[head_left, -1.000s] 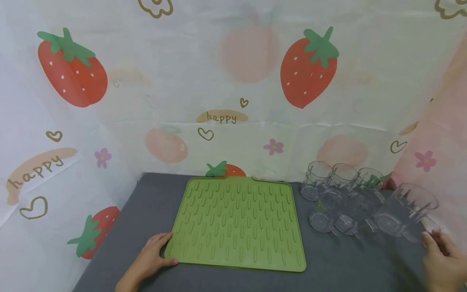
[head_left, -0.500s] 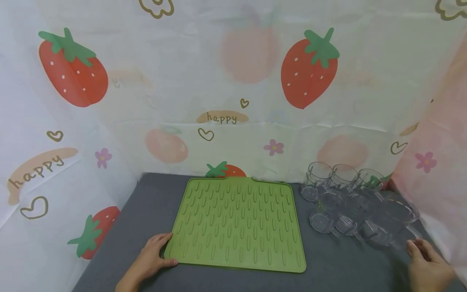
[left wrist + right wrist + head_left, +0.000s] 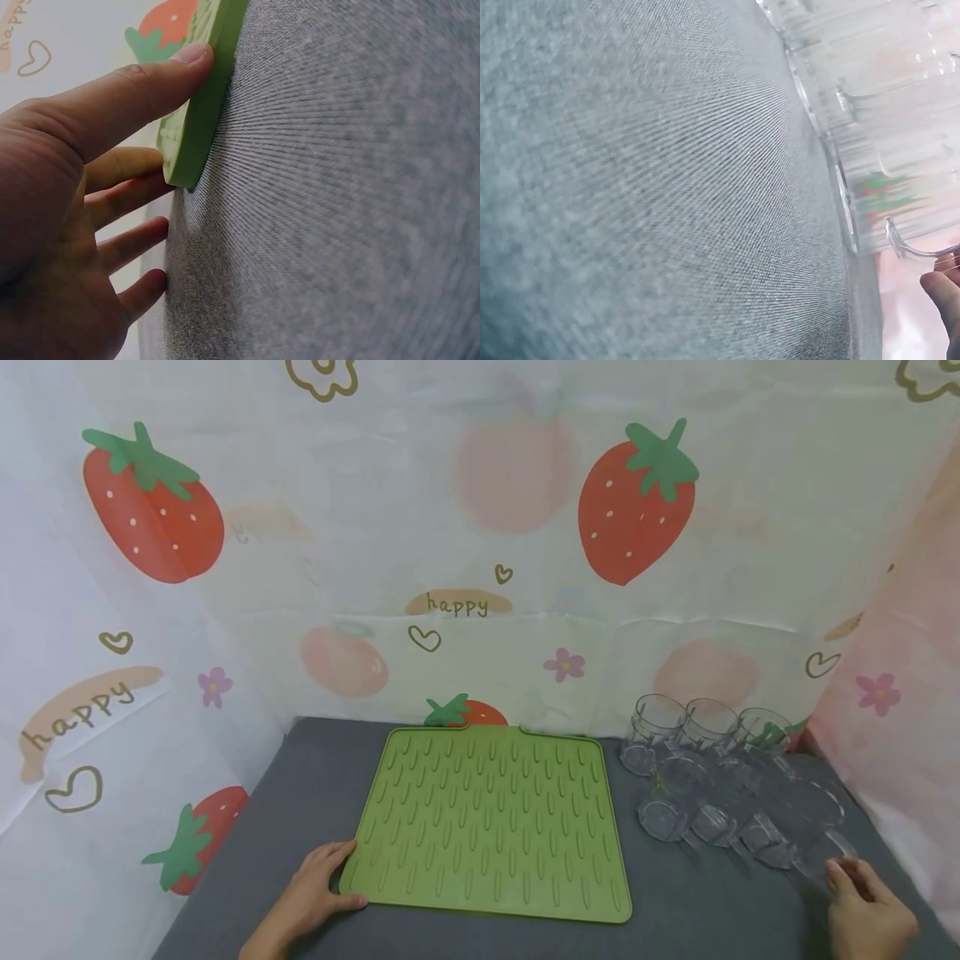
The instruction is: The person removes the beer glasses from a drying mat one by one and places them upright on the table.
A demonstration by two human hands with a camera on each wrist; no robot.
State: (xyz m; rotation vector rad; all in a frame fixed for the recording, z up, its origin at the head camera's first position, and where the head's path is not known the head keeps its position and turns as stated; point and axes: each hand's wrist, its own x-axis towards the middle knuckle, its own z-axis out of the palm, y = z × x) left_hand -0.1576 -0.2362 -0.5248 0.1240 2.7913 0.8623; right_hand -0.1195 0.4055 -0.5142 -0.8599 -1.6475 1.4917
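Observation:
At the front left corner of a green ridged mat, my left hand touches its edges. In the left wrist view the thumb lies against the front edge of the mat, and the fingers are spread fairly straight beside the corner. Over on the right, my right hand pinches the handle of a clear mug between thumb and fingers. This mug stands at the right end of the front row of clear mugs. The right wrist view shows the fingertips on the curved handle.
Several more clear mugs stand close together in rows right of the mat, their outlines overlapping. Grey cloth covers the table. A strawberry-print curtain hangs behind and at both sides.
My right hand has moved left and lowered the mug from the right side to the end of the front row. The left hand stays at the mat's corner.

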